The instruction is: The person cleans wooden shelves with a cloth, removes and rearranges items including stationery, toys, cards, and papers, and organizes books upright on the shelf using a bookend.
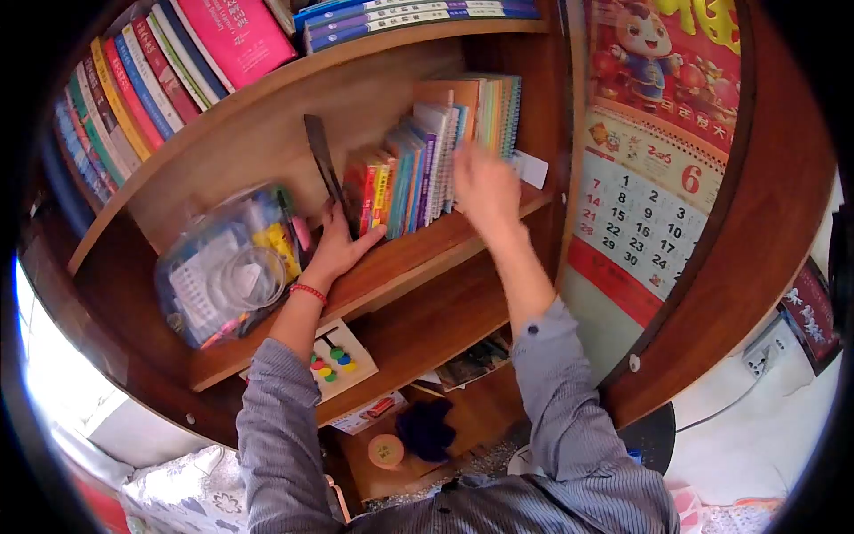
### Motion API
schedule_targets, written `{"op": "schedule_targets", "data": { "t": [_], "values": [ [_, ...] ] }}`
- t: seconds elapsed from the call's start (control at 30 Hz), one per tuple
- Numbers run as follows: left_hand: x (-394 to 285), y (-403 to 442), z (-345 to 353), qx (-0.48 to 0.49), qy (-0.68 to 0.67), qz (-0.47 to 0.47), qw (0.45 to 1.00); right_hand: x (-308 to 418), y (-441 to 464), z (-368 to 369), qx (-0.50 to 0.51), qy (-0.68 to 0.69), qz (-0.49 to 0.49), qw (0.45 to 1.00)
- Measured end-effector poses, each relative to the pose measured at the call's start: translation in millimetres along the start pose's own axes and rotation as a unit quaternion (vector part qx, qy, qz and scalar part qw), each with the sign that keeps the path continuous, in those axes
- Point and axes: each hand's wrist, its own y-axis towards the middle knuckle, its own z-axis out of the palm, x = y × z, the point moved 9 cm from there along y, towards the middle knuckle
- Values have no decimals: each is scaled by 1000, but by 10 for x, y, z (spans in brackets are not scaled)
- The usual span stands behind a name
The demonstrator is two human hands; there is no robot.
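A row of upright books and spiral notebooks leans along the right part of the middle shelf. At its left end stands a dark, thin bookend-like plate, tilted. My left hand rests against the base of this plate, with the thumb stretched out along the foot of the red and yellow books and apart from the fingers. My right hand is in front of the notebooks, its fingers curled in and slightly blurred. Whatever those fingers grip, if anything, is hidden.
A clear plastic bag of stationery sits left on the same shelf. More books fill the shelf above. Below lie a wooden bead board, a dark cloth and a round box. A calendar hangs at right.
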Motion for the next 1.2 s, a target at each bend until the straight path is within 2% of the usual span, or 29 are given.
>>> {"op": "schedule_targets", "data": {
  "t": [0.07, 0.13, 0.23, 0.33, 0.37, 0.57, 0.67, 0.77, 0.87, 0.97, 1.07, 1.2],
  "values": [
    [-20, 8, -34, -2, -8, -7, 1000, 107, 304, -275, -200, -12, -144, 969],
    [-19, 16, -33, -2, -22, -4, 1000, 236, 666, -291, -231, 2, -246, 941],
    [16, 22, -46, -10, -37, -10, 999, 305, 1014, 10, -131, -227, -261, 929],
    [55, 20, -52, -14, -32, -15, 999, 262, 1086, 9, -86, -245, -215, 942],
    [56, 19, -54, -15, -27, -17, 999, 274, 997, -79, -93, -207, -199, 953],
    [20, 11, -58, -12, -15, -21, 1000, 21, 786, -34, -176, -153, -230, 945],
    [-10, 6, -66, -7, -25, -30, 999, 41, 612, -57, -239, -88, -281, 925],
    [38, 26, -55, -27, -13, -17, 999, 85, 394, 13, -239, -103, -283, 923],
    [49, 31, -30, -27, -17, -17, 999, 135, 385, 223, -171, -129, -288, 933],
    [-32, 4, -45, -4, -13, -34, 999, 118, 430, 213, -73, -125, -248, 958],
    [-13, 4, -53, -21, 3, -21, 1000, 128, 140, 218, -165, -117, -261, 944],
    [-38, 17, -49, -3, 14, -37, 999, 100, 189, 451, -155, -189, -251, 937]
  ]
}}
